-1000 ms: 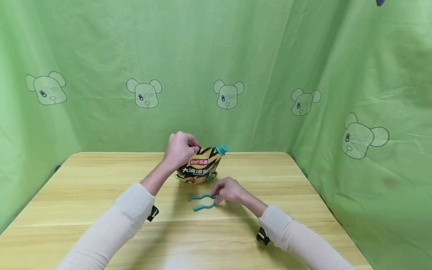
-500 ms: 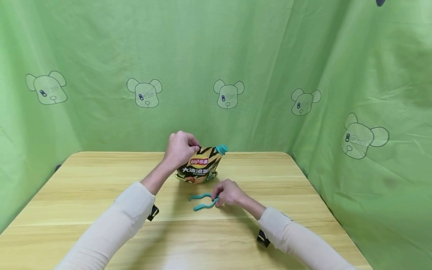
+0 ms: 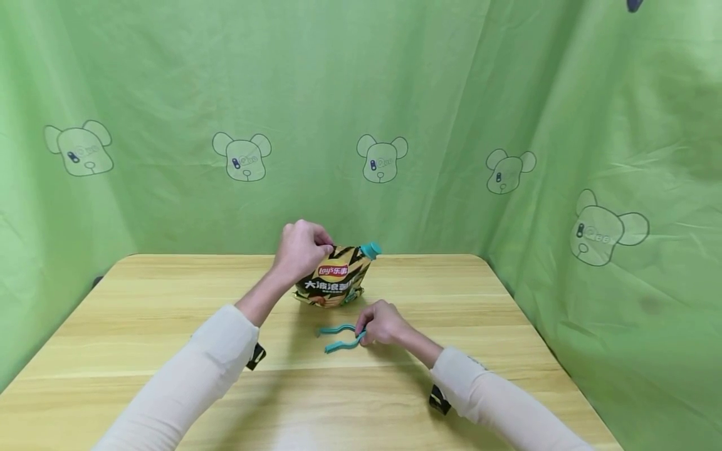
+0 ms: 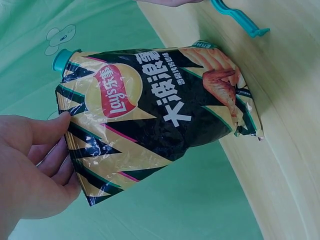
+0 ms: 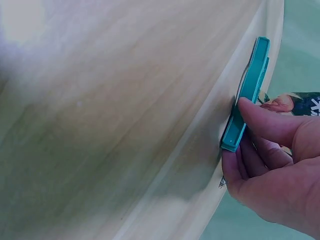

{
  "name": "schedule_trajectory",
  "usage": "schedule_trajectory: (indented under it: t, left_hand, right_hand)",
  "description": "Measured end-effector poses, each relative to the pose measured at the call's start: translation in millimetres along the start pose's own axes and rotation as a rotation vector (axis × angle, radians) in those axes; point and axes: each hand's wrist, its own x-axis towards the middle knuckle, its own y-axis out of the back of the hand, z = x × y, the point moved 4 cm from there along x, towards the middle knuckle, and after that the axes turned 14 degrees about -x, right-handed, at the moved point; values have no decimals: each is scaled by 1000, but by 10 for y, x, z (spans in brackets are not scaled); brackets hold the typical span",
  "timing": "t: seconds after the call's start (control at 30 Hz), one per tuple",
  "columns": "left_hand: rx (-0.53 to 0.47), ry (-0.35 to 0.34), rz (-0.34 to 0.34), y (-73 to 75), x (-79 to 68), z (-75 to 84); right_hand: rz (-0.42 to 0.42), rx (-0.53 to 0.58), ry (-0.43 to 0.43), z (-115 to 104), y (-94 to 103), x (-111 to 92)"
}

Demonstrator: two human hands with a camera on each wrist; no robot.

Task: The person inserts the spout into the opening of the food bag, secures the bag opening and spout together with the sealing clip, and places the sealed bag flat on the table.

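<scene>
In the head view my left hand [image 3: 300, 252] pinches the top edge of a yellow-and-black chip bag [image 3: 333, 275], which stands upright on the table. A teal spout-like cap [image 3: 370, 250] sits at the bag's top right corner. The left wrist view shows thumb and fingers on either side of the bag's top edge [image 4: 70, 145]. Nearer to me, my right hand [image 3: 382, 322] pinches a teal bag clip [image 3: 342, 345] by its right end. Its two curved arms are spread apart and point left. From the right wrist view, the thumb presses on the clip [image 5: 250, 95].
The wooden table [image 3: 169, 313] reaches out to both sides of the hands. Behind it hangs a green curtain [image 3: 316, 75] with bear-head drawings, which also runs down the right side. Black wrist mounts [image 3: 256, 356] show below both sleeves.
My right hand has shifted very slightly on the end of the clip, which stays spread in nearly the same place. The left hand and the chip bag have not visibly moved.
</scene>
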Motion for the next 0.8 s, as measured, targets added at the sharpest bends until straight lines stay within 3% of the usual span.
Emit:
schedule_trajectory:
  t: [0.3,0.8]
  left_hand:
    - [-2,-8,-3,-5,6,-4]
    - [-15,7,-6,-11,14,-9]
  right_hand:
    - [14,40,-70,82,139,17]
    - [42,82,-95,306,759,-2]
